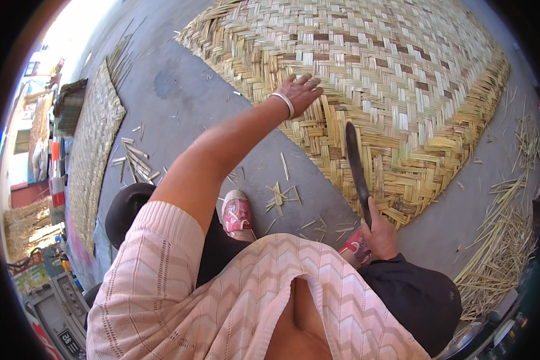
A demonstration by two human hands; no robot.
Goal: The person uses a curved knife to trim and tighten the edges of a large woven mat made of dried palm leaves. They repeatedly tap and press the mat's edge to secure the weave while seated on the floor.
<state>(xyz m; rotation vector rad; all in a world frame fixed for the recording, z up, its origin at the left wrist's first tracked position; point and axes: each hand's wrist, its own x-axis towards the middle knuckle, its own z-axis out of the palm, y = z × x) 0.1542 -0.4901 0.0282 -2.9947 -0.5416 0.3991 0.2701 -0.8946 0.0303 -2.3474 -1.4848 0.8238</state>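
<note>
A large woven mat (402, 102) of pale, yellowish and brown strips lies on the floor, one corner pointing toward me. My left hand (300, 94), a white bangle on its wrist, is stretched out over the mat's left edge with the fingers spread and nothing in them. Whether the palm touches the weave, I cannot tell. My right hand (380, 235) is closed round the lower end of a long dark-bladed knife (357, 165) near my right knee. Its blade points away from me, above the mat's near corner; the handle is mostly hidden by the fingers.
Cut strip ends (279, 198) litter the grey floor (192, 102) around my pink shoes (237, 211). To the right is a heap of loose straw-like strips (486, 264). Another woven mat (96, 150) lies at the left, near a grey case (60, 309).
</note>
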